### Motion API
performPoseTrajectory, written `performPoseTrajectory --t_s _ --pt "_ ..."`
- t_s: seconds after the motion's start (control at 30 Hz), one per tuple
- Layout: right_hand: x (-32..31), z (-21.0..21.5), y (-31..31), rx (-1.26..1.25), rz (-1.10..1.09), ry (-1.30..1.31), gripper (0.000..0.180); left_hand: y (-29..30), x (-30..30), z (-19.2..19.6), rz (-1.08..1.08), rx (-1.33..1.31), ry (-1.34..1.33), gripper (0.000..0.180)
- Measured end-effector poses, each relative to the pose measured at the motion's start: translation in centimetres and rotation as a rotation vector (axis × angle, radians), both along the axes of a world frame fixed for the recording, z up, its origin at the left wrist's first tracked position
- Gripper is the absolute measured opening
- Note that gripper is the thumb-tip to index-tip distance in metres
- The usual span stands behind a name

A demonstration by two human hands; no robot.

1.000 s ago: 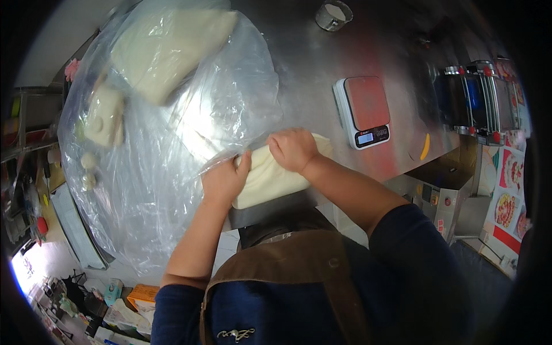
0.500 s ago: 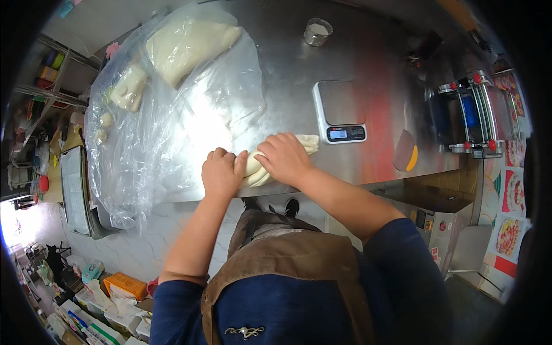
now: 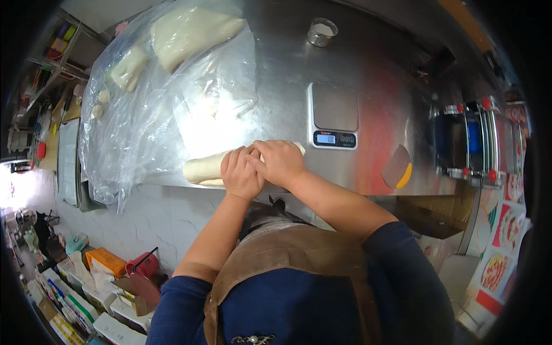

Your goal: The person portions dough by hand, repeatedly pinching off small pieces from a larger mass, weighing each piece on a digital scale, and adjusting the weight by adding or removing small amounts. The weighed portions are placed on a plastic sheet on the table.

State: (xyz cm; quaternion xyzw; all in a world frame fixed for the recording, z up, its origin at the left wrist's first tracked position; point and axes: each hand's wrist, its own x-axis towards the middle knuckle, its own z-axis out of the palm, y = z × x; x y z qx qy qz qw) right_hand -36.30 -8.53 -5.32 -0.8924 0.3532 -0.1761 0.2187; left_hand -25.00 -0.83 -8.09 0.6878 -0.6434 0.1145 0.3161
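Note:
A pale, log-shaped roll of dough [image 3: 202, 168] lies along the near edge of the steel table, its left end smooth and rounded. My left hand [image 3: 242, 174] is closed over the middle of it, fingers curled across the top. Right beside it my right hand [image 3: 282, 163] grips the dough too, with the thumbs and fingertips of both hands meeting. The dough's right end just shows past my right hand, and the part under my palms is hidden. Beyond my right hand sits a white digital scale [image 3: 334, 114] with nothing on its plate.
Clear plastic sheeting [image 3: 138, 135] spreads over the table's left side, covering a large dough slab [image 3: 192, 35] and smaller pieces. A small tub of white powder [image 3: 321, 32] stands at the back. Rightward are a scraper with a yellow handle [image 3: 405, 176] and a metal roller machine [image 3: 480, 141].
My left hand has moved right against my right hand, and both now bear on the dough's middle. More of the dough roll shows on the left. The whole view has shifted slightly.

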Motion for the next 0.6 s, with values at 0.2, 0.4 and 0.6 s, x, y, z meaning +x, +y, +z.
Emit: performPoseTrajectory --t_s 0.2,0.4,0.6 --pt "2.5 -0.4 -4.5 0.080 0.033 0.037 0.039 -4.3 2.2 -0.4 0.022 0.162 0.053 0.022" --pt "4.0 -1.6 -7.9 0.119 0.050 0.030 0.044 -8.8 4.5 -1.5 0.004 0.361 0.111 0.017" --pt "5.6 -2.3 -11.7 0.363 -0.075 0.232 0.047 -13.0 5.5 -2.5 0.071 0.469 0.231 0.030"
